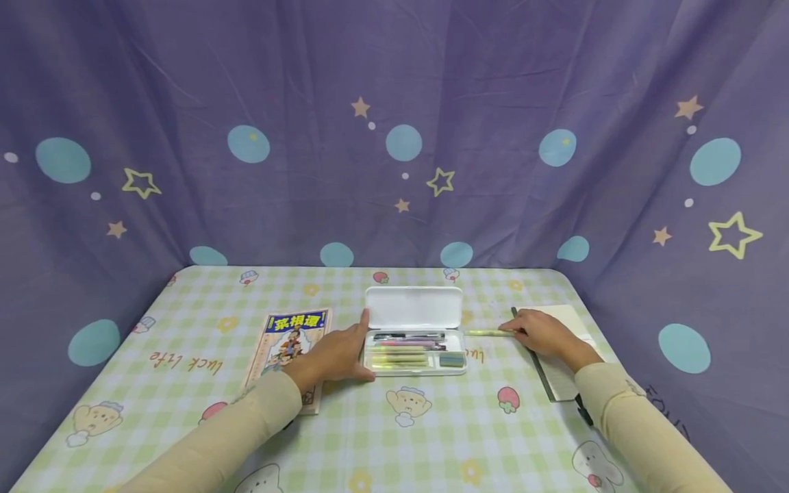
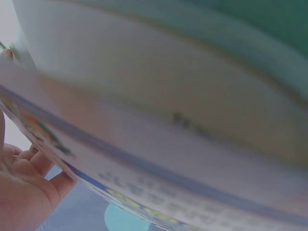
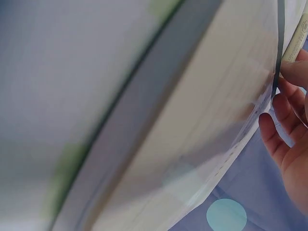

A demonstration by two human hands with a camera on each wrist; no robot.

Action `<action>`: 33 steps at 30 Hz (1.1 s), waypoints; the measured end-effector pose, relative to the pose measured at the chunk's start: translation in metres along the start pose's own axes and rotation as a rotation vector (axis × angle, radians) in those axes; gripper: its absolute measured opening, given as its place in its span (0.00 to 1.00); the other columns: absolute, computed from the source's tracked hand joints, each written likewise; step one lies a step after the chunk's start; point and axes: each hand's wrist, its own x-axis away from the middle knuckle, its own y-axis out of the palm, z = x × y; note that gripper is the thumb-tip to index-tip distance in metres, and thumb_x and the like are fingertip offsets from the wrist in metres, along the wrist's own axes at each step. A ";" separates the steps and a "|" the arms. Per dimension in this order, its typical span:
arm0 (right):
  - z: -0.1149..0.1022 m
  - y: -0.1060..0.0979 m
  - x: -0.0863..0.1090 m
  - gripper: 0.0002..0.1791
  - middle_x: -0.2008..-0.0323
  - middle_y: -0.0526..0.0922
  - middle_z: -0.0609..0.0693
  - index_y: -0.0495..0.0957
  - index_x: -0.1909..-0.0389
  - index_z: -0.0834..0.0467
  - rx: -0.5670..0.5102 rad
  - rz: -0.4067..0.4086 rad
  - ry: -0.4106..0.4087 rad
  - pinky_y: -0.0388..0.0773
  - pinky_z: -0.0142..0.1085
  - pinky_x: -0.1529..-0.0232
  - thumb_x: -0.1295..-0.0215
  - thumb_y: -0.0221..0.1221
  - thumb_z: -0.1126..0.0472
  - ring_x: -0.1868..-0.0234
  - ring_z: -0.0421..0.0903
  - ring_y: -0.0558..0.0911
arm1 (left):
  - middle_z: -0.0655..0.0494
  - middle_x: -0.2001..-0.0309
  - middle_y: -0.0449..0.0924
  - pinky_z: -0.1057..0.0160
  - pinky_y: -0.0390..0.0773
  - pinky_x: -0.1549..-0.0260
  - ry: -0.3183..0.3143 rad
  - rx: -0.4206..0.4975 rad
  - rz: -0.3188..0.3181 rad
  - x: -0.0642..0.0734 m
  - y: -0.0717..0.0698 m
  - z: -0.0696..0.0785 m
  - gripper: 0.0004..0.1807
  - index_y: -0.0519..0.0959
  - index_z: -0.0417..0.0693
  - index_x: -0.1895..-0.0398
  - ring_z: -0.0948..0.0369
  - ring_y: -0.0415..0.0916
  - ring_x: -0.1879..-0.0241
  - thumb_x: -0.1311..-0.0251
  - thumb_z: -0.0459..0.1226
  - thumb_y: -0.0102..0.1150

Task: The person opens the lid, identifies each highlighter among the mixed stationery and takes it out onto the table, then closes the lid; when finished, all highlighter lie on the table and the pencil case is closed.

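Observation:
A white pencil case (image 1: 414, 372) lies with its lid (image 1: 413, 307) raised at the back; several pens (image 1: 401, 356) and a grey-blue eraser (image 1: 452, 359) are inside. My left hand (image 1: 342, 350) is at the case's left side, index finger pointing up by the lid and thumb by the front left corner. To the right of the case, my right hand (image 1: 542, 332) pinches one end of a pale yellow pen (image 1: 487, 333), whose other end points at the case. The right wrist view shows this pen (image 3: 296, 41) with small print on its barrel, near the thumb.
A comic-style book (image 1: 286, 335) with a blue title band lies under and beside my left forearm. Beneath my right hand is a notebook (image 1: 557, 376) with a dark strip along its left edge. A checked cloth (image 1: 431, 438) covers the table; a purple curtain (image 1: 394, 82) hangs behind.

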 end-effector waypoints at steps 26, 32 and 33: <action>-0.043 -0.015 -0.025 0.18 0.65 0.84 0.44 0.86 0.45 0.51 -0.019 0.024 -0.012 0.82 0.41 0.62 0.35 0.66 0.65 0.65 0.41 0.81 | 0.37 0.24 0.63 0.49 0.76 0.33 0.018 -0.007 0.027 -0.001 0.002 -0.002 0.75 0.35 0.37 0.18 0.42 0.76 0.36 0.53 0.62 0.76; -0.060 -0.013 -0.036 0.18 0.65 0.84 0.44 0.86 0.45 0.52 -0.024 0.031 -0.065 0.81 0.37 0.63 0.35 0.66 0.66 0.66 0.39 0.80 | 0.38 0.24 0.62 0.49 0.75 0.33 0.016 -0.004 0.024 -0.001 0.004 -0.002 0.75 0.35 0.37 0.18 0.42 0.76 0.35 0.54 0.63 0.76; -0.063 -0.013 -0.038 0.18 0.65 0.85 0.44 0.86 0.45 0.51 -0.020 0.032 -0.073 0.81 0.36 0.64 0.35 0.66 0.65 0.66 0.38 0.80 | 0.38 0.24 0.62 0.49 0.75 0.33 0.017 -0.003 0.025 -0.001 0.004 -0.002 0.76 0.35 0.37 0.18 0.42 0.76 0.35 0.54 0.63 0.76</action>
